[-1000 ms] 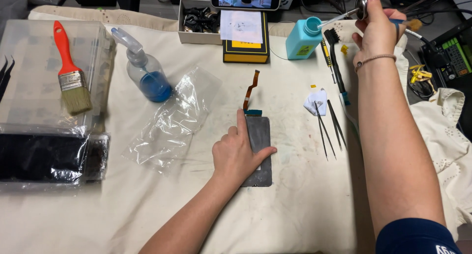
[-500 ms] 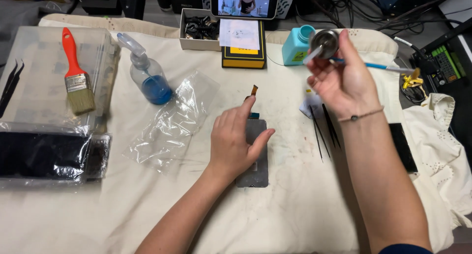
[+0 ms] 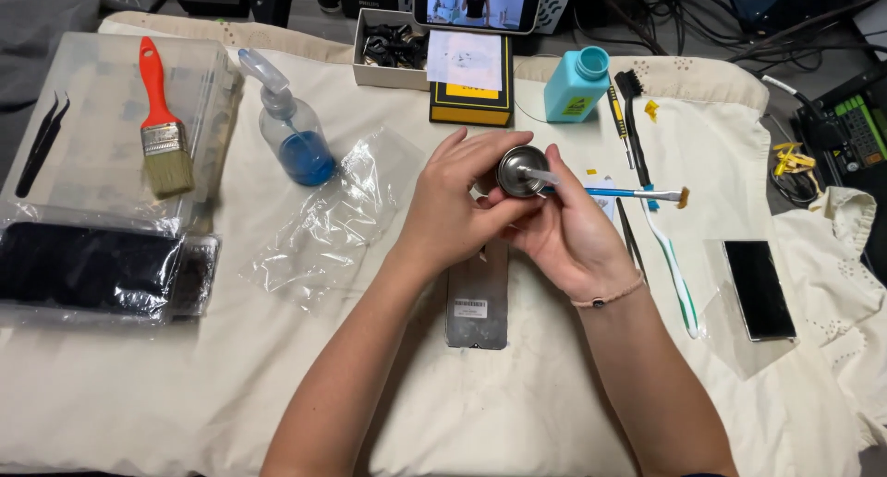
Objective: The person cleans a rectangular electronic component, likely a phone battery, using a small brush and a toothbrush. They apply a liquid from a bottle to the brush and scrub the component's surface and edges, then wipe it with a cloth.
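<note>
A small round metal cap (image 3: 522, 170) with a thin nozzle was held above the middle of the bench, the left hand (image 3: 453, 209) curled around it from the left with fingertips on its rim, the right hand (image 3: 568, 232) closed under it and also pinching a blue-handled brush (image 3: 637, 194). Directly beneath lay a grey phone panel (image 3: 478, 301), face down, partly hidden by the wrists. Risk judged: the cap could be fumbled between the two grips and dropped onto the panel, or liquid could be dripped from the nozzle onto it; the brush tip could also be swung into the teal bottle (image 3: 575, 84) nearby. The surface was a stained cream cloth (image 3: 185, 394), cluttered: a spray bottle (image 3: 291, 131) with blue liquid, a crumpled clear bag (image 3: 328, 223), an orange-handled paintbrush (image 3: 164, 126) on a clear case, tweezers, a second dark screen (image 3: 758, 288) at right. Cables and equipment were seen behind the bench.
</note>
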